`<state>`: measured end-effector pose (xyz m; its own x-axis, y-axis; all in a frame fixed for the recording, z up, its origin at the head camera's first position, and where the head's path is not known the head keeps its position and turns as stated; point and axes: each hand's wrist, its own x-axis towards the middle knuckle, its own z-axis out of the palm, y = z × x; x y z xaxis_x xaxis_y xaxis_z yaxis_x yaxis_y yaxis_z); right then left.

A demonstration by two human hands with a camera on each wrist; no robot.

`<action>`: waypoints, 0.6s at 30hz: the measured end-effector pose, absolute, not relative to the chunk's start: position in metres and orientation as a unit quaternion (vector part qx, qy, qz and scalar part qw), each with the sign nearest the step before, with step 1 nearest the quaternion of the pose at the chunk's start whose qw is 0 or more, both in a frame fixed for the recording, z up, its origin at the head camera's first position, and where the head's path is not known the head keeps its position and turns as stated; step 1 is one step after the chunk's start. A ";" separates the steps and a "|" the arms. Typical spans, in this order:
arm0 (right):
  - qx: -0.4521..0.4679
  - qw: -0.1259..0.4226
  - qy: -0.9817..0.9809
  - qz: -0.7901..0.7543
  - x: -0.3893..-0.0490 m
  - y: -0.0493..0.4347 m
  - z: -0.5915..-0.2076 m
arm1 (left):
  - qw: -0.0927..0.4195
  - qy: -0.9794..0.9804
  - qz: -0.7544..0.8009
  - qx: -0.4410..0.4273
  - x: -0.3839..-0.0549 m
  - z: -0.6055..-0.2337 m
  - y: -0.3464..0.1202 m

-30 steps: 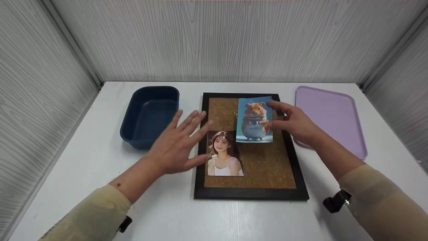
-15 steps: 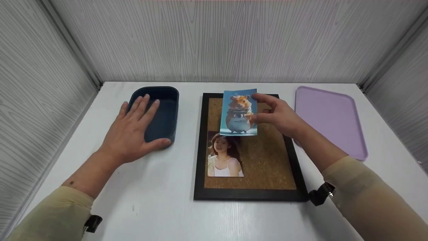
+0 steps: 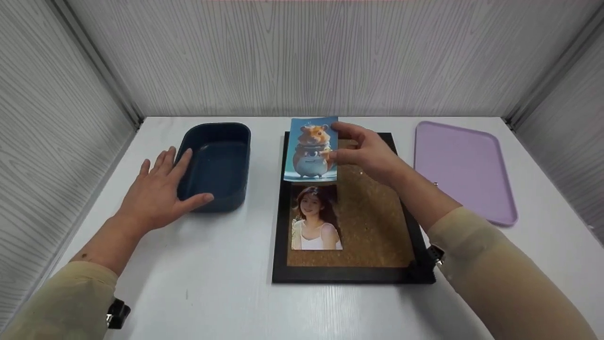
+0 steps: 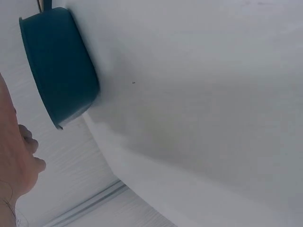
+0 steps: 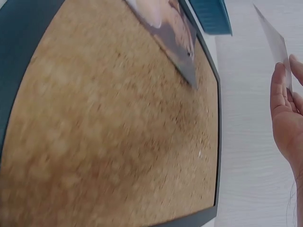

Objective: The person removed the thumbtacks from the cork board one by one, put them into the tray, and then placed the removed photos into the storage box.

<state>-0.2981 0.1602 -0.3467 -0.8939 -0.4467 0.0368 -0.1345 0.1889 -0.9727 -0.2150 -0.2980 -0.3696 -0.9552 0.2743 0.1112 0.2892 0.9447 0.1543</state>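
Observation:
My right hand (image 3: 368, 150) pinches the right edge of a hamster picture card (image 3: 311, 151) between fingers and thumb. In the right wrist view the card (image 5: 277, 42) stands clear of the board, seen nearly edge-on. Below it lies a cork board (image 3: 377, 212) with a black frame; the card overlaps its upper left corner in the head view. A portrait photo (image 3: 315, 222) lies on the cork at the lower left. My left hand (image 3: 155, 191) has its fingers spread, by the near left side of a dark blue bin (image 3: 214, 203), holding nothing.
A light purple tray (image 3: 465, 170) lies on the white table (image 3: 226, 293) right of the board, partly behind my right forearm. Grey wood-grain panels (image 3: 311, 56) stand at the back and both sides.
My right hand has carried the hamster card left across the board, from its upper right to its upper left. My left hand has moved left, away from the board to the bin.

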 end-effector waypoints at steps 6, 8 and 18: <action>-0.200 0.146 0.736 -0.630 -0.303 0.138 -0.346 | 0.013 -0.988 -0.093 -0.124 -0.215 -0.377 -0.307; -0.207 0.150 0.734 -0.629 -0.305 0.132 -0.346 | 0.008 -0.988 -0.094 -0.123 -0.214 -0.379 -0.309; -0.207 0.156 0.717 -0.647 -0.310 0.108 -0.347 | -0.006 -0.987 -0.103 -0.122 -0.218 -0.384 -0.311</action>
<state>-0.3099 0.1083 -0.3466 -0.8658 -0.4984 0.0435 -0.0941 0.0768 -0.9926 -0.2179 -0.3114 -0.3845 -0.9699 0.2430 0.0132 0.2405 0.9487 0.2053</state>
